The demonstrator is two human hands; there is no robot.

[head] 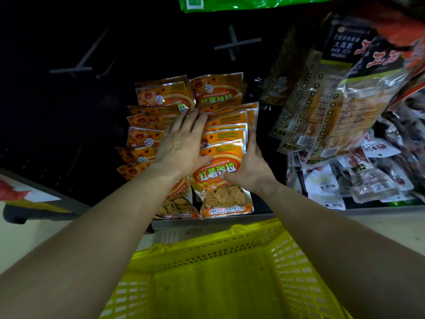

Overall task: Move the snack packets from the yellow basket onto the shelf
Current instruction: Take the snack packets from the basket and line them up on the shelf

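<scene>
Several orange snack packets point(220, 132) lie in two overlapping rows on the dark shelf point(69, 139). My left hand point(184, 143) lies flat with straight fingers across the gap between the two rows, pressing on the packets. My right hand point(249, 166) holds the right edge of the right row, thumb laid on the front orange packet point(224, 194), fingers along the stack's side. The yellow basket point(230, 249) stands below the shelf edge, and I see no packets in the part of it that shows.
Long brown and gold snack bags point(322, 107) hang at the right above a heap of white and red packets point(358, 176). A green bag point(241, 2) hangs at the top. Two bare hooks point(234, 43) stick out of the dark back panel. A pale floor lies at the left.
</scene>
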